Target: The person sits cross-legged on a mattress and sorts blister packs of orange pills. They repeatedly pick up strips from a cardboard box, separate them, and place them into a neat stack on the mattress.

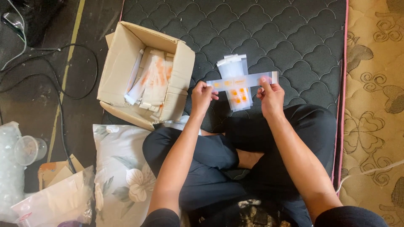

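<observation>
A home, with piecework done on the floor — a dark quilted mattress (269, 33) fills twelve o'clock, a floral pillow (122, 176) lies at seven, a patterned beige quilt (374, 105) at three, and loose cables (59, 96) cross bare floor at ten.

Box (145, 71) w/ packets left of strip (242, 80); pillow (122, 176) below box.

Orange spots on clear plastic, over dark quilting

The long clear plastic strip (243, 80) carries orange patches, as do the clear plastic packets (238, 97) lying under it. The dark grey quilted mattress (286, 38) has a scalloped stitch pattern and a pink edge. The brown cardboard box (126, 54) holds white and orange sheets. The pale pillow (122, 176) bears white flowers with grey leaves; the beige cover (374, 84) shows brown swirls.
</observation>
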